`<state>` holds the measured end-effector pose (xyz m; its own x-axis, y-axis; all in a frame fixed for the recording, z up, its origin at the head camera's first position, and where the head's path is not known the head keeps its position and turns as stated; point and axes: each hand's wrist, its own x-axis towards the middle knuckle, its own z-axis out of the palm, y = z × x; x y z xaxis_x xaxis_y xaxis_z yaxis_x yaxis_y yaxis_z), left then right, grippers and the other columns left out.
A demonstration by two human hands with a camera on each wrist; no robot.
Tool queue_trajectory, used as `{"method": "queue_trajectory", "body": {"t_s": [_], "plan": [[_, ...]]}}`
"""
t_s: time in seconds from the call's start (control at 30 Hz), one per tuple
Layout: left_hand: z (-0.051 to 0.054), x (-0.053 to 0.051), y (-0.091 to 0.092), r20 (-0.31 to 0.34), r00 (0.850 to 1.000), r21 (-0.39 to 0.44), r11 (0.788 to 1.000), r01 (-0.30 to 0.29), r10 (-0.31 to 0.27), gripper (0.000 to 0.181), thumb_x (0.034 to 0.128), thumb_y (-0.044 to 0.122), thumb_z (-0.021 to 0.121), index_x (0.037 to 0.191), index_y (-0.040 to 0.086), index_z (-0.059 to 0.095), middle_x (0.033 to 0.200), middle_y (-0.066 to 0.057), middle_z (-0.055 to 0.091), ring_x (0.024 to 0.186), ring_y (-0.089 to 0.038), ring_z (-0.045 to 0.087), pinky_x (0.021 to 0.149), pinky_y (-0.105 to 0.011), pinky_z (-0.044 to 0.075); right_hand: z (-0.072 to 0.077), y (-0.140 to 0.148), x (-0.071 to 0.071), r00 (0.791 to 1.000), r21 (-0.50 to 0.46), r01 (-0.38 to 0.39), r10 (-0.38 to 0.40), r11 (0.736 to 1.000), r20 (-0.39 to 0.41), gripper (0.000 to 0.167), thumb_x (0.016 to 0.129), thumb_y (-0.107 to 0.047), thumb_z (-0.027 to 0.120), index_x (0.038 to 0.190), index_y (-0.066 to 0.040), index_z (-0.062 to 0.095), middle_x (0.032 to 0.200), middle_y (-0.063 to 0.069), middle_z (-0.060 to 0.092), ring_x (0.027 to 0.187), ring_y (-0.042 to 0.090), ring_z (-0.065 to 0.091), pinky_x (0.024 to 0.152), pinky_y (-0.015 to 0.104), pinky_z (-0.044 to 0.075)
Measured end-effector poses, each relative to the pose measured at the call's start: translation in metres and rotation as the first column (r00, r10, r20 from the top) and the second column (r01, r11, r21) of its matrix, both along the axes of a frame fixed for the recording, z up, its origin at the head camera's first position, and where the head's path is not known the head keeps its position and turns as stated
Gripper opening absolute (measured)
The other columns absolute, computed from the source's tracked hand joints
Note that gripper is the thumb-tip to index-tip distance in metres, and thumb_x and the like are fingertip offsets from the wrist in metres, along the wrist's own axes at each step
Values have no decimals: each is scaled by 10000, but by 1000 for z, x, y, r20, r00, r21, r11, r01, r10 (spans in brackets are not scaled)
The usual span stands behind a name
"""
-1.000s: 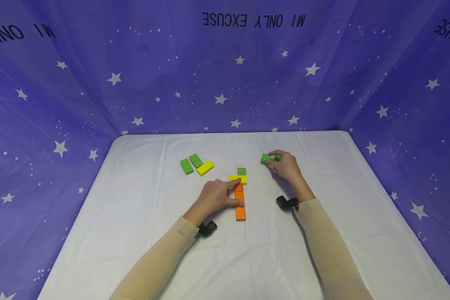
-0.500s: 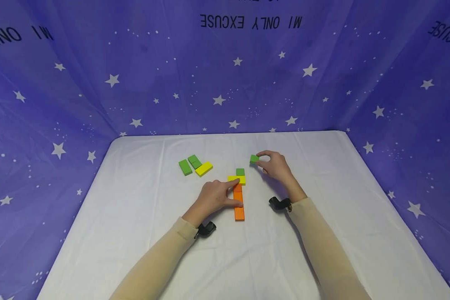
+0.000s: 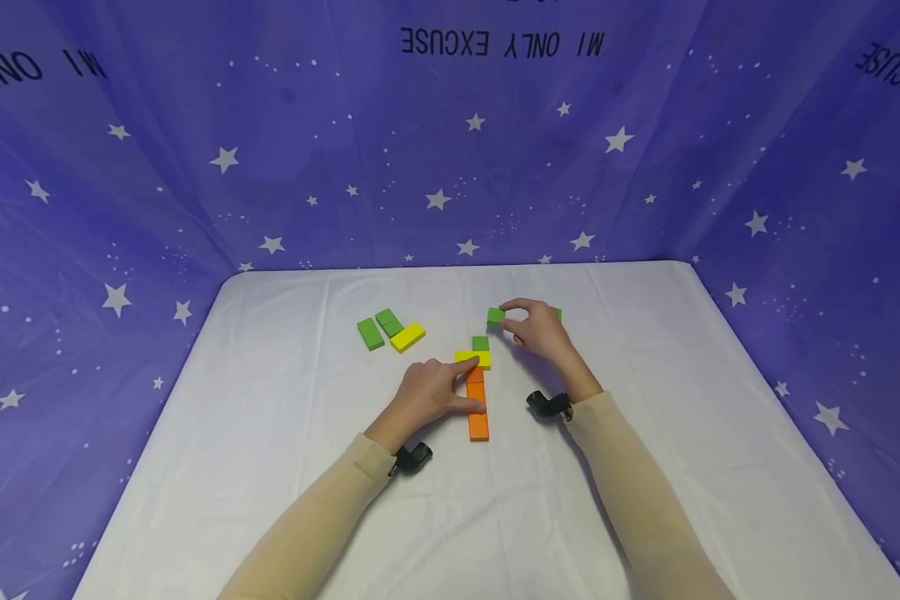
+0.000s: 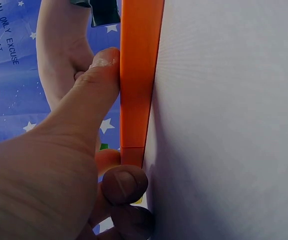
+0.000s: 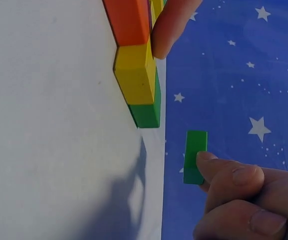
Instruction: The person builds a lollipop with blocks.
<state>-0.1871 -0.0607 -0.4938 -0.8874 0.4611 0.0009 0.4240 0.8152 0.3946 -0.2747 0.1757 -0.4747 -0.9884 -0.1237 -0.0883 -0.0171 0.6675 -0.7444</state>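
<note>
My right hand pinches a small green block between thumb and fingertips; the right wrist view shows this green block lifted off the table. Below it lies a line of blocks: orange blocks end to end, a yellow block set crosswise, and a green block at the far end. My left hand rests on that line, index finger extended onto the yellow block, thumb on the orange. In the left wrist view the thumb touches an orange block.
Left of the line lie a yellow block, a long green block and smaller green pieces side by side. Another green block peeks out behind my right hand. A white cloth covers the table; a starry purple curtain surrounds it.
My right hand has carried the green block leftward, closer to the far end of the line. The left hand stays on the line of blocks.
</note>
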Motion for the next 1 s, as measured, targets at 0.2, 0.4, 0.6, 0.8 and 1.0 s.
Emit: {"method": "queue_trajectory", "body": {"t_s": [0.2,0.4,0.6,0.8,1.0], "plan": [[0,-1,0,-11,1000,-5,1000,10,-10,885,768,705,838,1510,276,618,575,66,324,519,-126,290,560,-288,215,1,-5,1,1000,-17,-5,5,1000,5,369,997,-282,723,1348,-166,711,610,116,657,465,132,467,521,283,396],[-1,-1,-1,-20,1000,-2,1000,6,-6,878,764,703,842,1504,282,625,572,76,356,517,-120,311,556,-283,223,-1,-9,0,1000,-7,-20,20,1000,-2,373,998,-292,717,1351,-171,708,590,79,640,465,129,463,519,281,377],[-1,-1,-1,-18,1000,-9,1000,6,-6,886,766,709,837,1510,282,618,567,73,323,516,-123,292,557,-291,215,-5,-13,0,1000,3,-31,31,1000,-5,376,991,-298,722,1342,-164,714,568,19,611,476,134,480,520,280,384],[-1,-1,-1,-19,1000,-10,1000,4,-4,887,765,710,835,1510,280,618,571,71,299,521,-124,279,560,-290,214,-8,-18,2,999,34,-41,41,999,6,369,1001,-306,707,1347,-180,714,559,11,607,484,148,516,512,280,383],[-1,-1,0,-21,1000,-16,1000,10,-10,887,771,709,832,1515,277,613,571,70,297,524,-124,278,558,-293,217,-12,-21,3,999,54,-54,53,997,6,351,1007,-293,723,1340,-181,722,560,24,617,481,145,534,510,271,377]]}}
